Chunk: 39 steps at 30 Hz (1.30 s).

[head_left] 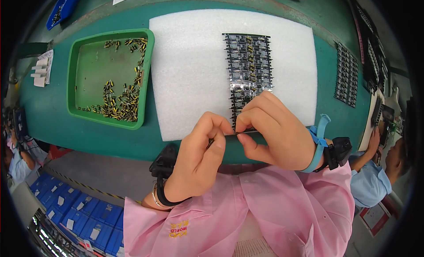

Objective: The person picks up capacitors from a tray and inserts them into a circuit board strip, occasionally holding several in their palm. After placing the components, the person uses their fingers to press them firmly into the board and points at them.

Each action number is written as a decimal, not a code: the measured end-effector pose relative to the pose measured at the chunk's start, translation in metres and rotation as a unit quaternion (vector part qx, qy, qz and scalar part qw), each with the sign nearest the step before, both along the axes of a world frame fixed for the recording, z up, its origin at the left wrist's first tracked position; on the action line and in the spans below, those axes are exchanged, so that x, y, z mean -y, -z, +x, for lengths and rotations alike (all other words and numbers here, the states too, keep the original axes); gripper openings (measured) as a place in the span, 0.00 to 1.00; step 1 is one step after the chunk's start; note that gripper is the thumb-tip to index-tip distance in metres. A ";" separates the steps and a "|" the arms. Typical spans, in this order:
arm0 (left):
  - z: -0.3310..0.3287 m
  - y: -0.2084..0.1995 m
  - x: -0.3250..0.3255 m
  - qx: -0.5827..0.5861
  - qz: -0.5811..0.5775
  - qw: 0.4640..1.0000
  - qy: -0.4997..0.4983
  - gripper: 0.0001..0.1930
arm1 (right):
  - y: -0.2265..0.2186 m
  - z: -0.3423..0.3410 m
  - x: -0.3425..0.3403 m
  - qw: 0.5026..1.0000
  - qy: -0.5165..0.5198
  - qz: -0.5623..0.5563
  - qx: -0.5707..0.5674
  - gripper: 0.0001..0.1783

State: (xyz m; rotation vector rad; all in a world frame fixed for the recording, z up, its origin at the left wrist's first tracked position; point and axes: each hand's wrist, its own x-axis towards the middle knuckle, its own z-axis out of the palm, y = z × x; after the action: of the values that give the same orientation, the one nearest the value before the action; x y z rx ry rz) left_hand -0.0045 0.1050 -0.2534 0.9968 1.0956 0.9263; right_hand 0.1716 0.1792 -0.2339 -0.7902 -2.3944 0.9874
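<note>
A panel of small circuit boards (250, 76) lies on a white foam sheet (190, 62), with a line of black-and-yellow capacitors standing along its middle. Both hands meet at the panel's near end. My left hand (196, 153) is closed, and a small dark capacitor (210, 143) shows between its curled fingers and thumb. Thumb and forefinger of my right hand (276, 133) pinch at the panel's near corner; a tiny dark bit shows at the tips, too small to name. The right hand covers part of the panel's near rows.
A green tray (71, 80) of loose capacitors stands left of the foam on the green table (48, 106). Another board panel (346, 76) lies at the right. Blue bins (95, 221) stand at lower left. A co-worker in blue (371, 177) sits at the right.
</note>
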 end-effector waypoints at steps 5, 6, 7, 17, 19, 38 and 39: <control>0.008 -0.002 0.000 0.007 0.000 1.000 -0.031 0.07 | -0.001 0.004 0.001 1.000 -0.016 -0.010 -0.004 0.16; 0.010 -0.003 0.001 -0.005 0.006 0.999 -0.035 0.09 | -0.001 0.005 0.001 1.000 -0.019 -0.014 -0.002 0.18; 0.011 -0.003 0.001 -0.006 0.006 0.999 -0.035 0.09 | -0.002 0.005 0.001 1.000 -0.019 -0.015 -0.002 0.18; 0.012 0.000 0.001 0.009 0.019 0.997 -0.077 0.08 | -0.001 0.010 -0.003 0.998 -0.015 -0.017 -0.056 0.14; 0.011 0.002 -0.001 0.012 0.019 0.997 -0.078 0.08 | 0.001 0.009 -0.006 0.998 -0.019 -0.019 -0.063 0.13; -0.007 0.029 -0.012 -0.021 0.040 0.997 -0.065 0.05 | 0.025 0.000 -0.020 0.999 -0.005 0.013 -0.043 0.11; -0.007 0.029 -0.011 -0.008 0.043 0.997 -0.069 0.05 | 0.025 -0.002 -0.017 0.999 -0.007 0.012 -0.045 0.11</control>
State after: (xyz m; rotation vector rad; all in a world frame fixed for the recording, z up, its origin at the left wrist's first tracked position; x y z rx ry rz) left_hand -0.0117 0.1160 -0.2824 1.0098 1.1565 1.0857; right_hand 0.1701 0.1965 -0.2590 -0.7073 -2.3341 0.9761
